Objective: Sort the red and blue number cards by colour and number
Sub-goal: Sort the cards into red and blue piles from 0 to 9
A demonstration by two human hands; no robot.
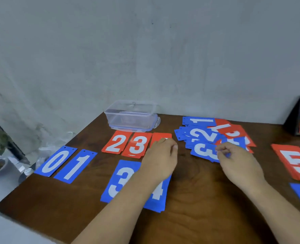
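A: Left hand [160,155] lay knuckles-up over a red card [160,135], just right of the red 3 [137,145] and red 2 [116,142]. Fingers bent; gripping or only resting, couldn't tell.

B: Right hand?

A: Right hand [237,162] pinched the near edge of a top blue 3 card [203,150] on the mixed pile [216,132], toward the back of the table [198,199].

B: Sorted blues?

A: Blue 0 [55,161] and blue 1 [75,166] sat at left. A second blue 3 [119,180] and blue 4 [157,192] lay partly under the left forearm. Red 5 [297,164] was at the right edge.
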